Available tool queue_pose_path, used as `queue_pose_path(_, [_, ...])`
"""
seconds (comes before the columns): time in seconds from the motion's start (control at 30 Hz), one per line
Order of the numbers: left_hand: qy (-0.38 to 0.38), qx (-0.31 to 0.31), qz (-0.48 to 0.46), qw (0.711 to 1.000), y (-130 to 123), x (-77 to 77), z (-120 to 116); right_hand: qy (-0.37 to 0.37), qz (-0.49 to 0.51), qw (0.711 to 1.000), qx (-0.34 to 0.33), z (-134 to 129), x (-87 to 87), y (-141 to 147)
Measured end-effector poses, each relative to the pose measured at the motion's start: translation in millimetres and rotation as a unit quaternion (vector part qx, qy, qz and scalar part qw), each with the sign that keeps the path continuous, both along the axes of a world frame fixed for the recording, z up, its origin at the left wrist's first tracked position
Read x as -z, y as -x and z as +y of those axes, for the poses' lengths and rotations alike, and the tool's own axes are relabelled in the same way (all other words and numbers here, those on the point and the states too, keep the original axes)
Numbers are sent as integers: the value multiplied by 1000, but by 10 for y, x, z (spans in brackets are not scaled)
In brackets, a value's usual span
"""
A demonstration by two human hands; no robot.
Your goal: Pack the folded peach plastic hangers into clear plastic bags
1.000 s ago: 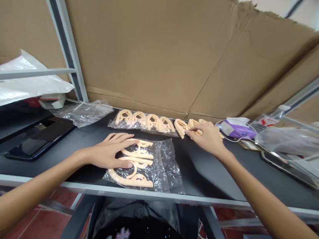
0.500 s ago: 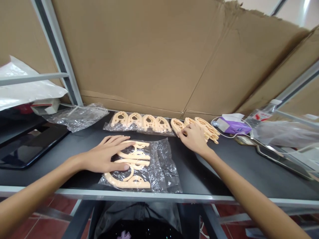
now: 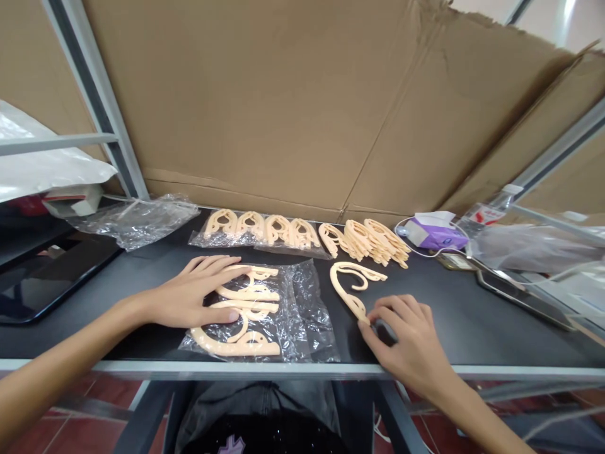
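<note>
My left hand (image 3: 193, 295) lies spread over a clear plastic bag (image 3: 309, 315) near the table's front edge. Inside that bag are cream plastic folding hangers (image 3: 255, 348), partly covered by the hand. Between thumb and fingers, my right hand (image 3: 410, 343) pinches one end of a loose folding hanger (image 3: 343, 295), just right of the bag. Its curved end points away from me. Behind it sits a pile of similar loose hangers (image 3: 378, 239). Further left along the back, more hangers (image 3: 278, 232) lie in clear bags.
A crumpled clear bag (image 3: 151, 221) and a dark glossy tablet-like device (image 3: 51, 271) are on the left. To the right lie a purple tissue pack (image 3: 437, 234), a white cable, a phone (image 3: 524, 296) and a plastic bottle (image 3: 489, 211). Cardboard (image 3: 265, 113) walls the back.
My right hand has come from the loose pile toward me, bringing one folding hanger with it. My left hand stays on the bag. The view has shifted slightly.
</note>
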State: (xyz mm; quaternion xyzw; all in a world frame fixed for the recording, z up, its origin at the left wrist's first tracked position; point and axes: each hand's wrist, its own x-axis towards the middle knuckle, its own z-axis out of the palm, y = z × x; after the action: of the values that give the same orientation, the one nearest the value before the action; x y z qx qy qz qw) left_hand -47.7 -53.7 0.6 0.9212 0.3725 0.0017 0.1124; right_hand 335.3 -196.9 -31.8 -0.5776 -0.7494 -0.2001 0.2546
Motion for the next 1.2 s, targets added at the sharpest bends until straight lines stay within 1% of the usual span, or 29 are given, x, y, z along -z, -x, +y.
queue_pose_path(0.07, [-4,0,-3,1000,-2,6,4,14,12,1000,25,-153,20,-63])
queue_pose_path(0.1, [-5,0,-4,1000,-3,7,6,23,21,999,40,-189,18,-107])
queue_pose_path(0.17, [-6,1,-3,1000,-3,5,9,60,44,996,55,-181,-13,-210])
queue_pose_path(0.27, [-3,0,1,1000,1,0,14,159,90,983,26,-4,-112,-356])
queue_pose_path(0.33, [-3,-1,2,1000,3,1,20,204,127,971,13,180,-176,-424])
queue_pose_path(0.4, [-7,0,1,1000,4,7,27,205,147,967,36,370,-202,-468])
queue_pose_path(0.47, [-14,1,-5,1000,4,17,34,189,129,970,83,516,-179,-496])
queue_pose_path(0.53, [-16,1,-9,1000,3,26,39,186,104,970,118,580,-121,-514])
queue_pose_path(0.6, [-12,0,-6,1000,0,29,39,193,99,968,129,553,-64,-517])
queue_pose_path(0.67, [-5,0,1,1000,-4,26,37,200,109,965,127,461,-39,-497])
queue_pose_path(0.8, [0,0,5,1000,-9,13,30,205,99,966,126,234,-89,-361])
queue_pose_path(0.9, [-2,-2,-3,1000,-11,8,28,219,85,967,100,119,-141,-228])
queue_pose_path(1.0, [-2,-1,-3,1000,-18,6,29,246,90,963,63,64,-165,-149])
queue_pose_path(1.2, [-9,6,-4,1000,-12,19,40,255,98,961,53,64,-200,-175])
